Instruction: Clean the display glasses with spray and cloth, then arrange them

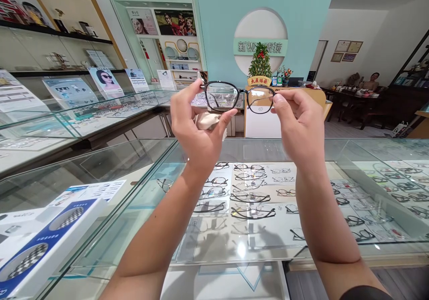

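Held up in front of me is a pair of black-framed eyeglasses (222,110), its lenses facing me and its front tilted slightly down to the right. My left hand (201,125) grips the left end of the frame between fingers and thumb. A crumpled off-white cloth (207,121) is also tucked in that palm. At the right end, my right hand (299,123) pinches the frame by its corner between thumb and forefinger. Both hands are raised above the glass display case (328,152), apart from it.
Rows of eyeglasses (253,197) lie inside the case below my forearms. A blue and white box (50,246) rests at the left. Another glass counter (77,125) runs along the left wall. Beyond stand a reception desk (291,96), a potted plant (260,63) and a seated person (371,83).
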`<state>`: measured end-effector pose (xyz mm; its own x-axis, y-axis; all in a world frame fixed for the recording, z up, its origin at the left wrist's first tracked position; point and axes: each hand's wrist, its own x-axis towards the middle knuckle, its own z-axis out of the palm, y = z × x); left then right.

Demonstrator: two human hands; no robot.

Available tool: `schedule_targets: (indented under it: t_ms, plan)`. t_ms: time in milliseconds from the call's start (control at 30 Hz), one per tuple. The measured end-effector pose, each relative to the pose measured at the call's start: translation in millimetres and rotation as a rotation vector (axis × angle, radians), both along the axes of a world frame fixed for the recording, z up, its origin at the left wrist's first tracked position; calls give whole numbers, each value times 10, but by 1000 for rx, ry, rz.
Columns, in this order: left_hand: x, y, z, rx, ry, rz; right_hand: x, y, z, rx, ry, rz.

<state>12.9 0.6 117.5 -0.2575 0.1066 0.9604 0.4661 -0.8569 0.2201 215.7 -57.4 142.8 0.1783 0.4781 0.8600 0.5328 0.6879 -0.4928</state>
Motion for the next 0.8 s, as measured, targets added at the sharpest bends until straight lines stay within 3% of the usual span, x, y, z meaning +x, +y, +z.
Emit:
schedule_targets:
  t_ms: [200, 400, 567, 800]
  plan:
    - [-23, 57, -31, -5, 22, 60, 2, 6, -11, 22, 6, -15]
    - [-27, 137, -11, -39, -6, -113, -2, -31, -5, 67, -18, -41]
    - [-20, 137, -10, -62, -12, -157, -16, -65, 3, 95, -31, -72]
    - [-22, 107, -14, -137, 10, -188, -73, -90, 17, 80, 48, 57]
